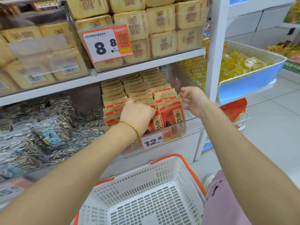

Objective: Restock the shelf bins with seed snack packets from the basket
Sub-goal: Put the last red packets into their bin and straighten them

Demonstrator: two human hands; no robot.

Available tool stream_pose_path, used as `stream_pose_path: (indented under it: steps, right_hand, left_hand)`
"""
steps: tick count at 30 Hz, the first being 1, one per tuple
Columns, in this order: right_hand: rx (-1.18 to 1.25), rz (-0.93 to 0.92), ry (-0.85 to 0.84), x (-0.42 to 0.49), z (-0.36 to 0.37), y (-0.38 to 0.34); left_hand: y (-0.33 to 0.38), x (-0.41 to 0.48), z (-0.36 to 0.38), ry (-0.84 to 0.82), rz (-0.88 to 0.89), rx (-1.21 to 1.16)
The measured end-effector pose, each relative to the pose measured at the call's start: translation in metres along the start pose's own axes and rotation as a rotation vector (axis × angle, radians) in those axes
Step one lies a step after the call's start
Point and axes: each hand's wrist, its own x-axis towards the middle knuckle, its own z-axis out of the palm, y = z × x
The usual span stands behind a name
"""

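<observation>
Your left hand, with a gold bangle on the wrist, lies on top of the seed packets in the middle of the clear bin. The back of the hand faces up and the fingers dip down among the packets, so you cannot tell whether that grip has closed on one or only presses on them.

Your right hand hovers at the bin's right side, just beside the top corner of the right-hand row. Its grip is loose, fingers half curled and spread, with nothing in it.

The red and brown packets stand upright in three rows that run front to back and fill the bin on the lower shelf. A price tag reading 12.8 is clipped to the bin's front wall.

The white basket with orange handles sits directly below the bin, in front of you, and no packets show inside it.

To the left of the bin lie clear bags of striped seeds. On the shelf above are stacked tan biscuit packs.
</observation>
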Motion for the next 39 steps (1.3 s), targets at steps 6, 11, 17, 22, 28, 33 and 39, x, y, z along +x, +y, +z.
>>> stream_pose_path:
  steps: [6, 11, 17, 22, 28, 33, 39]
  right_hand:
    - [-0.017, 0.143, -0.134, 0.013, 0.02, 0.017]
    - [-0.097, -0.134, 0.072, 0.022, 0.018, 0.025]
    - [-0.094, -0.23, 0.042, 0.023, 0.02, 0.027]
    - [-0.18, -0.092, 0.006, 0.014, 0.013, 0.026]
    - [-0.3, -0.357, 0.029, -0.017, 0.021, 0.04]
    - [-0.231, -0.433, 0.205, -0.017, 0.028, 0.04]
    - [-0.043, -0.371, 0.35, -0.002, 0.05, 0.042]
  left_hand:
    - [-0.009, -0.003, -0.008, 0.009, -0.099, -0.181]
    - [-0.006, -0.005, 0.008, 0.166, -0.119, -0.213]
    - [0.0, -0.001, 0.015, 0.122, -0.109, -0.241]
    - [0.0, -0.001, 0.012, 0.049, -0.124, -0.265]
    - [-0.007, -0.002, 0.01, -0.014, -0.169, -0.343]
    - [-0.011, 0.002, 0.004, -0.087, -0.154, -0.4]
    - [-0.012, 0.002, 0.001, -0.117, -0.166, -0.44]
